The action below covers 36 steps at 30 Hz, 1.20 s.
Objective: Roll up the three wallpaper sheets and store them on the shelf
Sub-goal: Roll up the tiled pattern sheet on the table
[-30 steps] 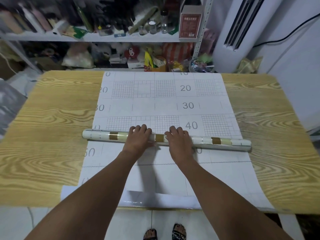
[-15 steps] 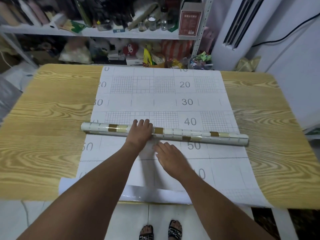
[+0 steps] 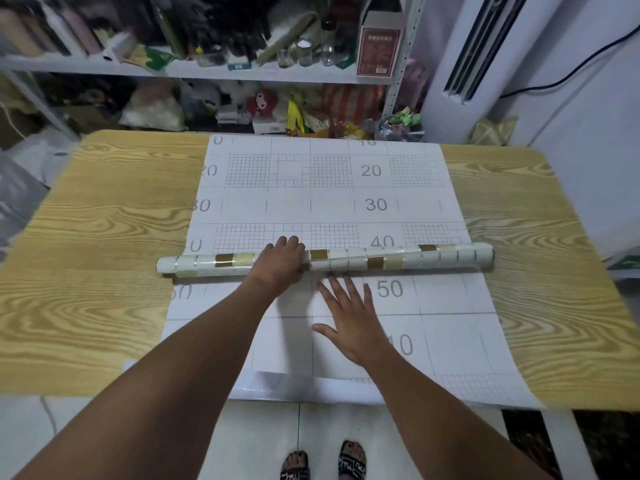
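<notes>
A rolled wallpaper tube [image 3: 398, 259] with white and gold tile pattern lies crosswise over a flat wallpaper sheet [image 3: 329, 188], whose grid-printed backing faces up on the wooden table [image 3: 104, 237]. My left hand [image 3: 280, 261] rests on top of the roll near its middle, fingers draped over it. On the sheet just in front of the roll, my right hand [image 3: 349, 317] lies flat with fingers spread. Another sheet edge [image 3: 304, 388] sticks out beneath at the near table edge.
A white metal shelf [image 3: 207, 69] crammed with bottles, jars, bags and a red box [image 3: 379, 43] stands behind the table. To the right is a tall white air conditioner [image 3: 467, 64]. Bare wood shows on both sides of the sheet.
My right hand has come off the roll and drawn back onto the flat sheet, fingers spread. The left hand stays on the roll, which has barely moved.
</notes>
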Tool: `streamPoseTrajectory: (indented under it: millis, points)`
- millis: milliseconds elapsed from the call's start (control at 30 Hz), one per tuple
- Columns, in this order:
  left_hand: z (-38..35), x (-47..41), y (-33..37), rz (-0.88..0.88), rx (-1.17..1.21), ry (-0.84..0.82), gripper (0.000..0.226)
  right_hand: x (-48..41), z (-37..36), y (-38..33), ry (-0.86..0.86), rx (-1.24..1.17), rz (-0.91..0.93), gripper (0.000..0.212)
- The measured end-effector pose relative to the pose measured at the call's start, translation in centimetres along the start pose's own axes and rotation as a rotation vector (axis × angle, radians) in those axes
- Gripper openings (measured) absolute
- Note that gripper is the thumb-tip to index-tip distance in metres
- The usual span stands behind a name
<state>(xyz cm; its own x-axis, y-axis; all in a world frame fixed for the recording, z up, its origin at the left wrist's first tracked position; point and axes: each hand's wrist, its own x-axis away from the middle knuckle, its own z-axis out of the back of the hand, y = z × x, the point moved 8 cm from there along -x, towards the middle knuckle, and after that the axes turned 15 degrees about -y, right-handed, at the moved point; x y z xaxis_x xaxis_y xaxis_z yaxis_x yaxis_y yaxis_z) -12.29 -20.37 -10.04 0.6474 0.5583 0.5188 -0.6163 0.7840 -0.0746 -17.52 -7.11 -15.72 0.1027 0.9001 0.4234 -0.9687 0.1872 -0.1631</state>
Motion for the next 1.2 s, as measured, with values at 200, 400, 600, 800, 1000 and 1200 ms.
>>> streamPoseTrajectory:
  millis: [200, 400, 600, 800, 1000, 1200]
  points:
    - [-0.1, 0.7, -0.5, 0.007, 0.037, 0.012, 0.040, 1.1, 0.2, -0.4, 0.030, 0.040, -0.047, 0.073]
    - [-0.5, 1.1, -0.2, 0.002, 0.065, -0.007, 0.042, 3.0, -0.1, -1.4, 0.202, 0.063, 0.022, 0.055]
    - [-1.0, 1.7, 0.4, 0.005, 0.058, -0.024, 0.042, 3.4, 1.6, -1.5, 0.313, 0.075, 0.018, 0.044]
    - [-0.3, 2.1, 0.1, 0.064, 0.099, 0.074, 0.035, 1.0, 0.1, 0.2, 0.004, -0.025, -0.033, 0.083]
    - [0.4, 2.7, -0.1, 0.072, 0.112, 0.118, 0.033, 2.9, -1.7, -0.4, 0.053, -0.024, -0.045, 0.079]
    - [0.9, 3.5, -0.3, 0.084, 0.123, 0.129, 0.031, 4.7, -2.6, -1.1, 0.072, 0.029, -0.092, 0.074]
